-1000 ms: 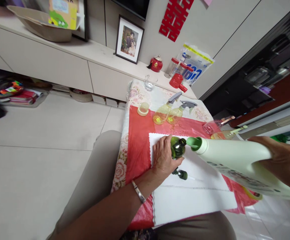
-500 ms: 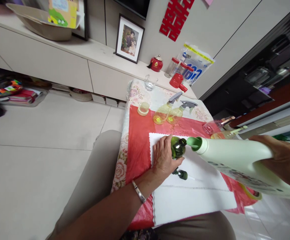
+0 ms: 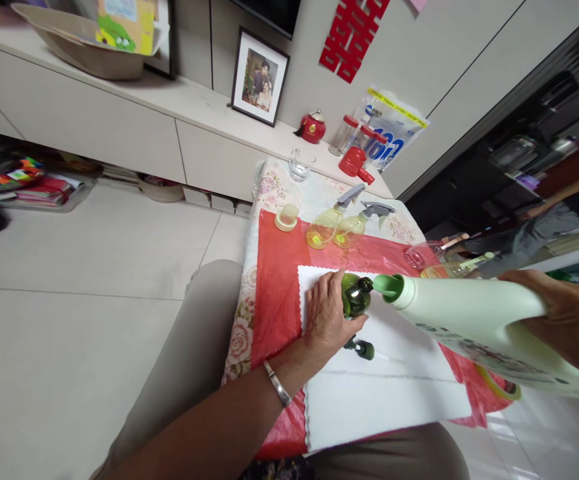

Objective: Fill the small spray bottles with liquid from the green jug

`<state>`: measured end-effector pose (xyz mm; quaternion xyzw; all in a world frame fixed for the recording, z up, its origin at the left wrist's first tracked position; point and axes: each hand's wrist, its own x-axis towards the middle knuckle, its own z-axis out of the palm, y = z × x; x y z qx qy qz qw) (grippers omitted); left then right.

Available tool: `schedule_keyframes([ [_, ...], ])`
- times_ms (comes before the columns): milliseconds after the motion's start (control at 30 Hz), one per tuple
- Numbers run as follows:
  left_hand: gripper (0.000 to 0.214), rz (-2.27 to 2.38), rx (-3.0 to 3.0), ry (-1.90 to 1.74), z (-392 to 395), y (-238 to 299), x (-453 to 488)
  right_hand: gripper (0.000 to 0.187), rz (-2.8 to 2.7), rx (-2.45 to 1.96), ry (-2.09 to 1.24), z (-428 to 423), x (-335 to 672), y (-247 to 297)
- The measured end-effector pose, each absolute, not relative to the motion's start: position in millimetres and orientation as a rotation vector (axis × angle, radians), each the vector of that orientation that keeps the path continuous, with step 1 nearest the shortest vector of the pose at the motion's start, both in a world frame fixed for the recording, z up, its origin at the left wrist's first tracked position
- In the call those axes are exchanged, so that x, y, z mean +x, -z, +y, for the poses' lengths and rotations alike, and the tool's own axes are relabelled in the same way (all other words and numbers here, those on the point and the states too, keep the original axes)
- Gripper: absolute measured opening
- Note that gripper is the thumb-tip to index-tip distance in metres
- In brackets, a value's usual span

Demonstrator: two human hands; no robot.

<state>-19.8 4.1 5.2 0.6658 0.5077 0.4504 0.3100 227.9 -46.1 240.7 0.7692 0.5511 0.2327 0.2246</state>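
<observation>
White mat (image 3: 389, 403) roomy nearside, left hand (image 3: 325, 312) around green bottle (image 3: 356, 300) near far edge

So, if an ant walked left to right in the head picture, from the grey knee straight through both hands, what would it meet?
Grey-trousered knee, flowery tablecloth, shiny red plastic sheet, white wavy-edged mat, left hand, small dark-green see-through bottle, big pale-green plastic jug, right hand.

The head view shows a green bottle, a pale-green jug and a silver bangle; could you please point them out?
Green bottle (image 3: 356, 298), head view: rounded body.
Pale-green jug (image 3: 474, 307), head view: side wall.
Silver bangle (image 3: 277, 383), head view: its band.
</observation>
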Motion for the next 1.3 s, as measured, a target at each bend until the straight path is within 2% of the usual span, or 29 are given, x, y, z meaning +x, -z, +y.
schedule_keyframes([
  [300, 0.091, 1.333, 1.748, -1.197, 3.8, -6.1, -20.5, 0.048, 1.499, 2.188, -0.581, -45.4, 219.4, -242.9],
  [500, 0.088, 1.34, 1.758, -1.207, 3.5, -7.1, -20.3, 0.041, 1.553, 2.153, -0.649, -47.6, 220.6, -240.2],
  [1300, 0.089, 1.346, 1.763, -1.214, 3.2, -6.6, -20.5, 0.048, 1.469, 2.164, -0.574, -45.8, 209.2, -245.9],
])
